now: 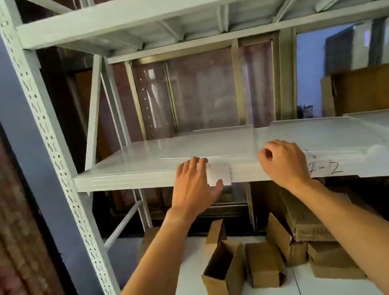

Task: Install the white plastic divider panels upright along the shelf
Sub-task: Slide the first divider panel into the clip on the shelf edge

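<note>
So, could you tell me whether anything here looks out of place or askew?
Below the shelf, the cardboard boxes lie in a loose heap, some crooked against each other; an open box leans at a tilt, mouth up. On the shelf itself nothing stands out.

The shelf before me is pale grey-white, its post patterned with punched slots; boxes below are brown, the wall bluish.
</note>
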